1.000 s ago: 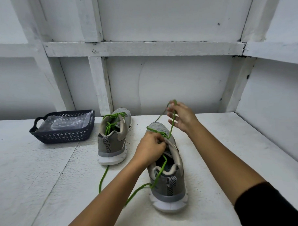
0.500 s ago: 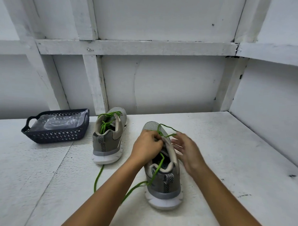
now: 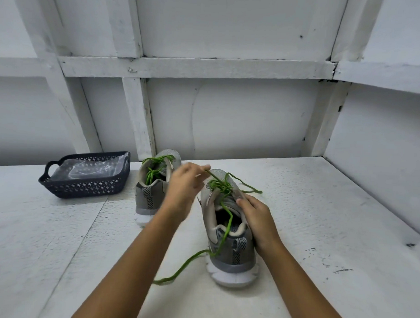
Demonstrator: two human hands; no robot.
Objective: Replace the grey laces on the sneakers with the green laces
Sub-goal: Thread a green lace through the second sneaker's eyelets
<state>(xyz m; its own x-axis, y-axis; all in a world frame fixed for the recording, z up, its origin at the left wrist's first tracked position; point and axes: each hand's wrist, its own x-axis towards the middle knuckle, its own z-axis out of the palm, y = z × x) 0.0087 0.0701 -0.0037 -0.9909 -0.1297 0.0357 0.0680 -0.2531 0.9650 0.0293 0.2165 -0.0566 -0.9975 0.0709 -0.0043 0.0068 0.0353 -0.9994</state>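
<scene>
Two grey sneakers stand on the white table, heels toward me. The near sneaker (image 3: 230, 242) carries a green lace (image 3: 221, 186) through its front eyelets. One end trails over the heel onto the table, the other lies to the shoe's right. My left hand (image 3: 183, 187) is raised left of the toe and pinches a strand of this lace, pulling it up and left. My right hand (image 3: 255, 216) grips the shoe's right side at the collar. The far sneaker (image 3: 153, 187) holds green lace (image 3: 156, 167) bunched in its opening.
A dark blue perforated basket (image 3: 84, 186) with clear plastic inside sits at the back left of the table. White framed walls close the back and the right side.
My left hand left the shoe's tongue and rose leftward with a strand of lace. My right hand dropped from its raised pull to grip the shoe's right side.
</scene>
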